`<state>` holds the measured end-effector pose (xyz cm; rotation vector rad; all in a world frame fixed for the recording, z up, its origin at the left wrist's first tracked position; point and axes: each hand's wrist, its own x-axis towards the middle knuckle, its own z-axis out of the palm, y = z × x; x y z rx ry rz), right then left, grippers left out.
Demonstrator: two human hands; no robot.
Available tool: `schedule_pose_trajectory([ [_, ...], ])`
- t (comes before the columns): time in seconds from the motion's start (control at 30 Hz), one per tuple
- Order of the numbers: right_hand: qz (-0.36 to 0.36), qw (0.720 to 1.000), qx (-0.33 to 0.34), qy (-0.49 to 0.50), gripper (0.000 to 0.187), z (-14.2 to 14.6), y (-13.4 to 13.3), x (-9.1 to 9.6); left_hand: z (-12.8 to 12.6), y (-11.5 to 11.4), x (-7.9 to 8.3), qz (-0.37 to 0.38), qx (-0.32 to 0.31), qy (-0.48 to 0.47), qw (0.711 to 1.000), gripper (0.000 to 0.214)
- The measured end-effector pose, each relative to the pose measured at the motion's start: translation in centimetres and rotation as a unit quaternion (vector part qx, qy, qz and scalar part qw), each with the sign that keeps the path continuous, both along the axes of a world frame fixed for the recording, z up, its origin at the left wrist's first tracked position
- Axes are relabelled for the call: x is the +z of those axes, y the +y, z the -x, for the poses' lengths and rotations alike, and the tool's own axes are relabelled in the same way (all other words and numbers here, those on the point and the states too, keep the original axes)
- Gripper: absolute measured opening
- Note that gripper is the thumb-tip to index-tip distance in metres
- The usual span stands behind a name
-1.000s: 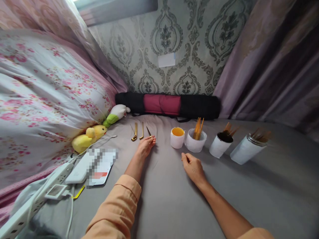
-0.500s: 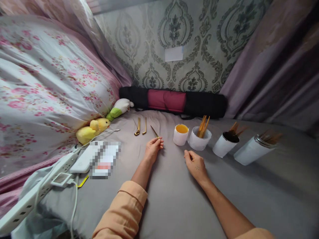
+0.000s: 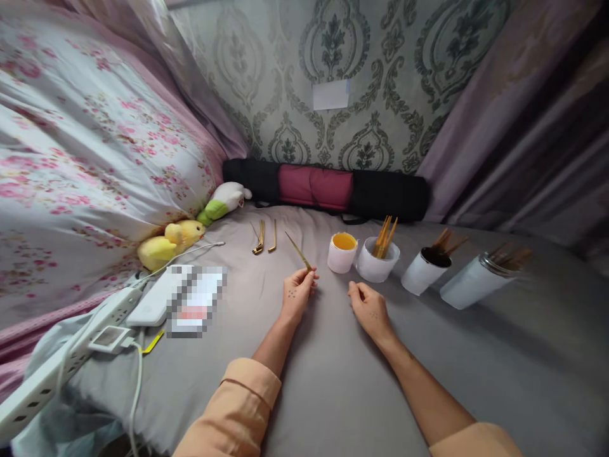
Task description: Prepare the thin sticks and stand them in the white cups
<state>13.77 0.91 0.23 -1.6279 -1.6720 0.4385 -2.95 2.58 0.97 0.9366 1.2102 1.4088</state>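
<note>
My left hand (image 3: 298,293) pinches a thin gold stick (image 3: 297,251) by its near end, the tip pointing up and away over the grey sheet. Two more gold sticks (image 3: 264,237) lie on the sheet to its left. My right hand (image 3: 368,308) rests on the sheet with fingers loosely curled and nothing visible in them, just in front of a white cup with yellow contents (image 3: 341,252) and a white cup holding several wooden sticks (image 3: 378,257).
Two more white containers (image 3: 420,271) (image 3: 469,284) with sticks lean at the right. A black and maroon roll (image 3: 328,188) lies against the wall. Plush toys (image 3: 166,244), a power bank (image 3: 155,306), a power strip (image 3: 52,372) and a floral duvet (image 3: 80,158) fill the left.
My left hand has lifted the gold stick off the sheet and drawn it back toward me and to the right. My right hand has stayed in place.
</note>
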Motion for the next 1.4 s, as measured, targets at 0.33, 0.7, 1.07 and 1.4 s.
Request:
schedule_pose_trajectory([
  [0.33, 0.016, 0.999, 0.017, 0.028, 0.044, -0.1, -0.1, 0.1, -0.9, -1.1, -0.2, -0.053, 0.010, 0.102, 0.993, 0.029],
  [0.7, 0.023, 0.997, 0.040, 0.063, 0.041, -0.3, -0.3, 0.2, -0.7, -2.0, -0.3, -0.130, 0.017, 0.246, 0.960, 0.024],
  [1.07, 0.052, 0.988, 0.065, 0.132, 0.040, -0.3, -0.6, 0.5, -0.7, -2.3, -0.2, -0.208, -0.007, 0.339, 0.917, 0.026],
  [1.4, 0.029, 0.980, 0.073, 0.182, 0.038, -0.2, -0.8, 1.2, -0.4, -2.3, -0.7, -0.254, -0.011, 0.451, 0.855, 0.030],
])
